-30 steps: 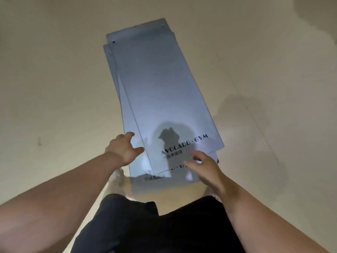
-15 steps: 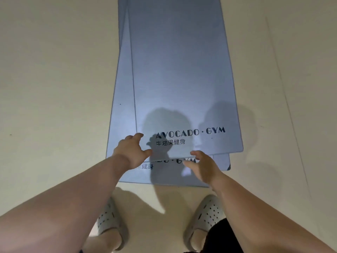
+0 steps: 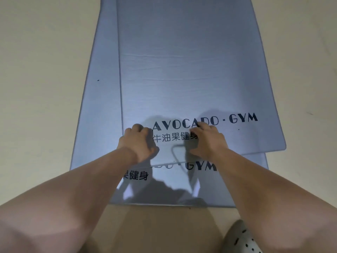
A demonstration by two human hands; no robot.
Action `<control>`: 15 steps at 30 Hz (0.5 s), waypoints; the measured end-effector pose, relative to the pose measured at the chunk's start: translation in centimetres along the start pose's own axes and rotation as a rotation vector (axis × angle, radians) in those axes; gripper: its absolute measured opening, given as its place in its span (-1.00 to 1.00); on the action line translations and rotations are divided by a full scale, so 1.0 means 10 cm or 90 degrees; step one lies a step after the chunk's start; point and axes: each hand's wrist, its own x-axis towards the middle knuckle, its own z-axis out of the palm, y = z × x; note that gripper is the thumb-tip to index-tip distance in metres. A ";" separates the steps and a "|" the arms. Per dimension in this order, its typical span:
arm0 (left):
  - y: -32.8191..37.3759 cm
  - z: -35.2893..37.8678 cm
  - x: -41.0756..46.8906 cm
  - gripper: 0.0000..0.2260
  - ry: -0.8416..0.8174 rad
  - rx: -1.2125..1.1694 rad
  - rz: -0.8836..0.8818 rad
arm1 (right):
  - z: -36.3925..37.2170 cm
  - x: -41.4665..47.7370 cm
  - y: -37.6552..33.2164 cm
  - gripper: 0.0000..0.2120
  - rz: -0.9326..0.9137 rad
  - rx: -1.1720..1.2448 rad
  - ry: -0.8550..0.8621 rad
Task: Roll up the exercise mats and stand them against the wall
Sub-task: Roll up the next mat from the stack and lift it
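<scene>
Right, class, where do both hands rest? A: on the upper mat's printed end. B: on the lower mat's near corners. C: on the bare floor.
A: the left hand and the right hand both lie on the upper mat, by its AVOCADO GYM lettering, with the lower mat beneath.

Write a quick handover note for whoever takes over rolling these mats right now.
The left grip sits with fingers curled on the near left corner of the upper blue-grey rectangular exercise mat. I cannot tell whether it pinches the edge.
The right grip rests on the same near end, partly over the black print.
That mat lies flat and skewed on top of the lower blue-grey rectangular exercise mat, which is flat on the beige floor.
Done: nothing is rolled.
Left: roll both mats and stand them against the wall, which is out of view.
</scene>
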 end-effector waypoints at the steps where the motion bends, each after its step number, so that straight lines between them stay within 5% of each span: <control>1: -0.01 0.06 -0.03 -0.44 0.003 0.015 0.003 | 0.01 -0.05 0.00 -0.20 0.004 0.004 -0.014; 10: 0.01 0.52 -0.14 0.01 0.032 0.278 0.080 | 0.21 -0.20 0.35 0.24 0.110 -0.102 -0.081; 15: 0.25 0.47 -0.20 -0.16 0.041 0.230 0.068 | 0.08 -0.18 0.39 0.11 0.004 -0.237 -0.059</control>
